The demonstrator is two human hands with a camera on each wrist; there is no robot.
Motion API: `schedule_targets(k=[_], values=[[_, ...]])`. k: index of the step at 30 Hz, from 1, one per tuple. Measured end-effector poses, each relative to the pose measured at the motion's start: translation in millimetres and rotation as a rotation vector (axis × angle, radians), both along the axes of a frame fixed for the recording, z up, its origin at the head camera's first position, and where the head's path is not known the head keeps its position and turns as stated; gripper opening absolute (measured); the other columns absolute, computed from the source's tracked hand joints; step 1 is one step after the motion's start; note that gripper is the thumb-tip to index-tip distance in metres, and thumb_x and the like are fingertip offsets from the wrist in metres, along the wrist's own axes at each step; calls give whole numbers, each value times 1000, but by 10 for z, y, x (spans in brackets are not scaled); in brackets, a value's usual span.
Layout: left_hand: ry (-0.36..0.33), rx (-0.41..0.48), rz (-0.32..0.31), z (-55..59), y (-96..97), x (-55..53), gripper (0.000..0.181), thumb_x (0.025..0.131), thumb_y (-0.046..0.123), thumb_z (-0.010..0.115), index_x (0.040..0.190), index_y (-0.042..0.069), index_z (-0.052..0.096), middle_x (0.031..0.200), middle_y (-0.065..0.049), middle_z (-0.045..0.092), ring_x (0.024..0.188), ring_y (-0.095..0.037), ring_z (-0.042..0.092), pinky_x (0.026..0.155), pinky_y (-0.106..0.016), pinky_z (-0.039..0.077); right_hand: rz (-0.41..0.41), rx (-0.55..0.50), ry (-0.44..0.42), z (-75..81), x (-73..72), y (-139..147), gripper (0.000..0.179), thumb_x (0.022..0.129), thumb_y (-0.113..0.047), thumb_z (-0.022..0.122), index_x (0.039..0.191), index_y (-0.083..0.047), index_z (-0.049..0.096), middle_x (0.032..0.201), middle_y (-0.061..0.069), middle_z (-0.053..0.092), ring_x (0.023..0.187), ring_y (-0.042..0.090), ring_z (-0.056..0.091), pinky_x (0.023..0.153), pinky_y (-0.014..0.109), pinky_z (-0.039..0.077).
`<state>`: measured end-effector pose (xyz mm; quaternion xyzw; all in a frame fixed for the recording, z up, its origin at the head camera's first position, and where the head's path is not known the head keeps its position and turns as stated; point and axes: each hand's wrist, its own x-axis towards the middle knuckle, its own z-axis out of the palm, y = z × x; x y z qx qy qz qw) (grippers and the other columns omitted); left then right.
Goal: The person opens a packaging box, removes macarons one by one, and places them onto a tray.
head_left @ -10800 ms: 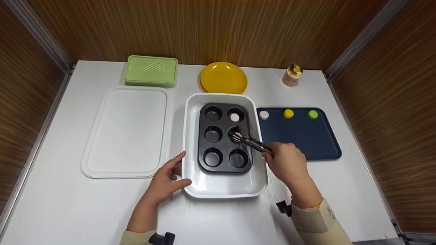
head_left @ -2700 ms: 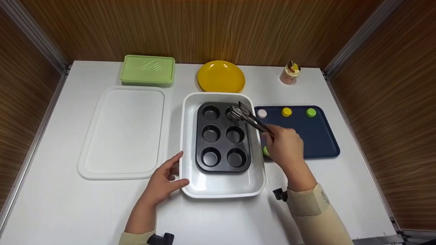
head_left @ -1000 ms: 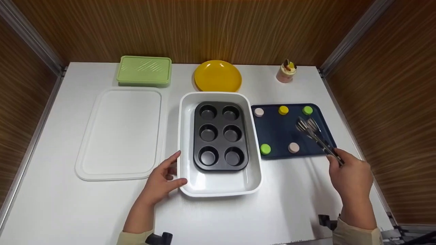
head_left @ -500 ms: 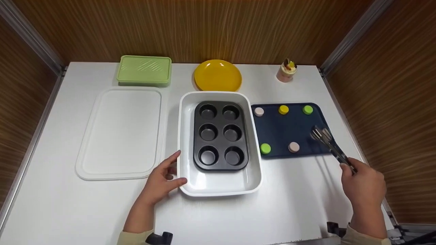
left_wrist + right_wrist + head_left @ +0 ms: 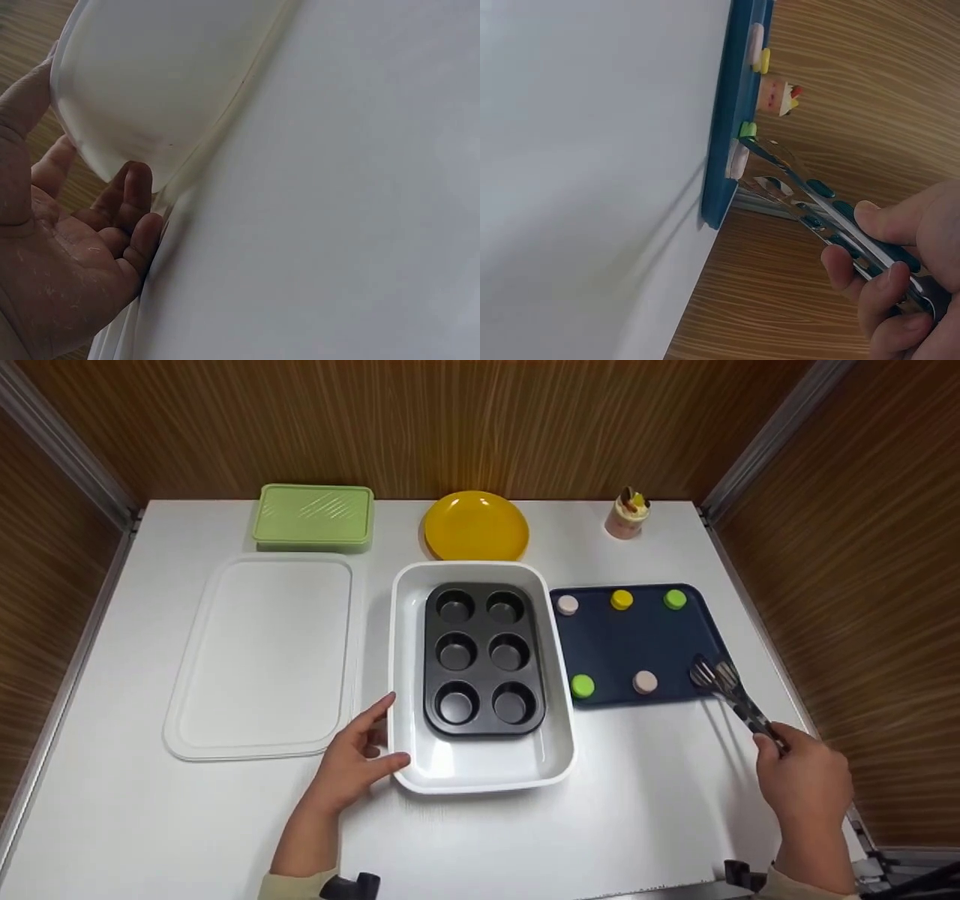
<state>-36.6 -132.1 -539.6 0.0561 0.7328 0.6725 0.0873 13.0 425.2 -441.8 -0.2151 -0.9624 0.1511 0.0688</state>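
My left hand (image 5: 352,765) rests at the left rim of a white basin (image 5: 480,782), thumb on top. Inside the basin is a black muffin tin (image 5: 484,660), its cups showing nothing in them. My right hand (image 5: 806,772) grips metal tongs (image 5: 746,706), whose tips reach over the near right corner of a dark blue tray (image 5: 622,649). In the right wrist view a pale pink disc (image 5: 739,157) lies on the tray by the tong tips. Green (image 5: 582,686) and pink (image 5: 645,682) discs sit along the near edge; pink (image 5: 568,604), yellow (image 5: 622,599) and green (image 5: 675,599) line the far edge.
A white lid-like tray (image 5: 262,660) lies left of the basin. Along the back stand a green lidded box (image 5: 313,516), a yellow plate (image 5: 476,529) and a small dessert cup (image 5: 627,516). Wood-grain panels border the back and sides.
Pink discs seen in the tin at first are gone from it. The tongs have moved from over the tin to the tray's near right corner. My left hand stays at the rim.
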Motion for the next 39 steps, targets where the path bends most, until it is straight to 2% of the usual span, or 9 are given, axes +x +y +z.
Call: schedule_targets(k=[8, 16, 23, 26, 29, 33, 39], values=[[-6, -1, 7, -7, -5, 3, 85, 82, 1, 89, 158, 5, 50, 133, -19, 67, 104, -26, 66, 83, -31, 47, -17, -8, -11, -16, 11, 18, 39, 106, -22, 62, 133, 6, 67, 122, 33, 68, 107, 64, 60, 77, 70, 47], [0, -8, 7, -13, -6, 5, 85, 82, 2, 89, 158, 5, 50, 132, -19, 68, 103, -27, 66, 84, -32, 46, -24, -16, -5, -13, 17, 27, 39, 106, -21, 62, 133, 8, 66, 117, 34, 70, 104, 62, 61, 77, 69, 48], [6, 5, 3, -11, -5, 12, 84, 83, 2, 88, 157, 4, 50, 131, -19, 67, 103, -28, 65, 83, -32, 46, -42, -36, -41, 2, 23, 27, 42, 107, -24, 61, 135, 6, 65, 120, 34, 69, 107, 63, 60, 77, 69, 47], [2, 1, 5, -11, -6, 11, 84, 83, 1, 88, 157, 4, 49, 131, -19, 67, 103, -28, 66, 83, -32, 46, -72, -47, 4, 0, 28, -1, 43, 105, -25, 62, 135, 6, 65, 120, 34, 69, 109, 63, 60, 80, 70, 46], [-2, -2, 6, -10, -7, 11, 85, 82, 1, 88, 157, 4, 49, 131, -19, 67, 103, -28, 66, 83, -32, 46, -89, -48, 115, -25, 26, -57, 43, 103, -24, 65, 134, 6, 67, 115, 34, 70, 106, 61, 62, 80, 70, 46], [-1, -5, 9, -5, -8, 10, 85, 82, 0, 88, 157, 4, 49, 131, -19, 67, 104, -29, 65, 84, -31, 46, -37, -23, 219, -100, 10, -142, 40, 101, -20, 69, 131, 7, 68, 109, 35, 71, 96, 58, 68, 77, 68, 47], [8, -11, 2, -7, -3, 1, 85, 83, 2, 89, 158, 5, 49, 131, -19, 67, 104, -31, 66, 84, -32, 47, 33, -28, 170, -225, -6, -223, 40, 102, -18, 69, 131, 9, 67, 108, 35, 72, 89, 55, 70, 71, 68, 49]])
